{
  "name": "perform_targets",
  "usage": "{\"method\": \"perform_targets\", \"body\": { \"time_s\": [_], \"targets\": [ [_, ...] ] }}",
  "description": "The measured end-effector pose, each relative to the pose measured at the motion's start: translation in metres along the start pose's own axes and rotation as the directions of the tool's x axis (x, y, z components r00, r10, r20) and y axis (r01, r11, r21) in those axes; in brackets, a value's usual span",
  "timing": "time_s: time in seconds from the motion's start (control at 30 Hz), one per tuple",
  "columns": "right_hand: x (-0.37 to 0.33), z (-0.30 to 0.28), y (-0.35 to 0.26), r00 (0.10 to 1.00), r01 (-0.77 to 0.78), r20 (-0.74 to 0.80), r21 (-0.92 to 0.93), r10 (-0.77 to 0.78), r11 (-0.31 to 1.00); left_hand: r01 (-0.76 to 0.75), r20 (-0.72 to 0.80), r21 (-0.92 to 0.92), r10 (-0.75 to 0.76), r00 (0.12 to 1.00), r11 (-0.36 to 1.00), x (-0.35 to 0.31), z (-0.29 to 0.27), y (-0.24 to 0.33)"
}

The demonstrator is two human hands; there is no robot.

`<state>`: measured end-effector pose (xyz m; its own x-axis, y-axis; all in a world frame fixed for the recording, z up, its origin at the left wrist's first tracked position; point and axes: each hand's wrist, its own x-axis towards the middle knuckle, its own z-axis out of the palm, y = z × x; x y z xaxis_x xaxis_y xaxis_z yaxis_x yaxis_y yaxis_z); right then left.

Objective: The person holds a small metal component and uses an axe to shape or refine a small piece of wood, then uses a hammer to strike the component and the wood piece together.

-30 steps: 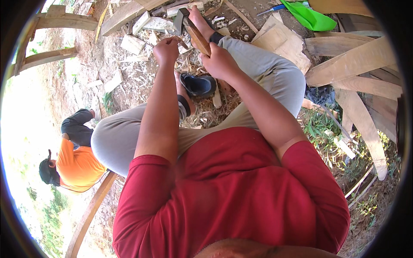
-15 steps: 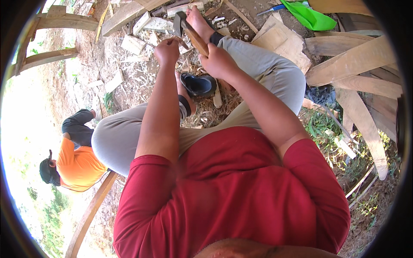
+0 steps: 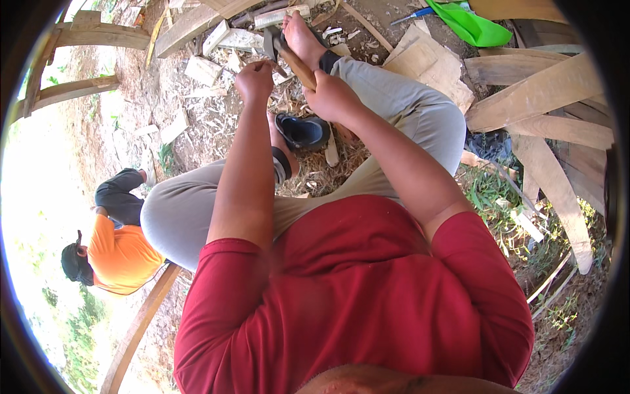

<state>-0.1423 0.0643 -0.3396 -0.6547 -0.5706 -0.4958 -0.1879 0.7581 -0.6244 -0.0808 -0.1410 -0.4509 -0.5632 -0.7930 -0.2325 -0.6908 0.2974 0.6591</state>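
Note:
Wrapped around a wooden handle, my right hand (image 3: 332, 96) holds a hammer (image 3: 298, 67) whose dark metal head points up and to the left. Close by on its left, my left hand (image 3: 254, 80) is closed with fingertips pinched. A small thin brownish piece (image 3: 279, 68) sticks out from those fingertips, just below the hammer head; its kind is too small to make out. Both hands are above the ground between my bent legs, near my bare foot (image 3: 302, 38). A dark shoe (image 3: 302, 132) lies below them.
Wood chips and offcuts (image 3: 203, 69) litter the ground. Curved planks (image 3: 531, 92) are stacked at the right, and a green cloth or bag (image 3: 469, 25) lies at the top right. At the left sits a person in an orange shirt (image 3: 125, 256), beside a curved timber (image 3: 141, 328).
The hammer head has dropped slightly toward the thin piece in my left hand. Both hands keep their grip and have hardly moved.

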Motion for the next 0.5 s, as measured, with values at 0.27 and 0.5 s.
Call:
{"method": "perform_targets", "body": {
  "time_s": [0.27, 0.5],
  "targets": [
    [-0.005, 0.005, 0.001, 0.999, -0.015, 0.034, -0.001, 0.015, 1.0, 0.095, 0.042, -0.022, -0.094, 0.995, 0.995, 0.004, -0.002, -0.004],
    [-0.004, 0.009, 0.003, 1.0, -0.023, 0.003, 0.005, 0.023, 1.0, 0.129, 0.03, -0.063, -0.128, 0.991, 0.99, 0.006, 0.002, -0.01]
  ]
}}
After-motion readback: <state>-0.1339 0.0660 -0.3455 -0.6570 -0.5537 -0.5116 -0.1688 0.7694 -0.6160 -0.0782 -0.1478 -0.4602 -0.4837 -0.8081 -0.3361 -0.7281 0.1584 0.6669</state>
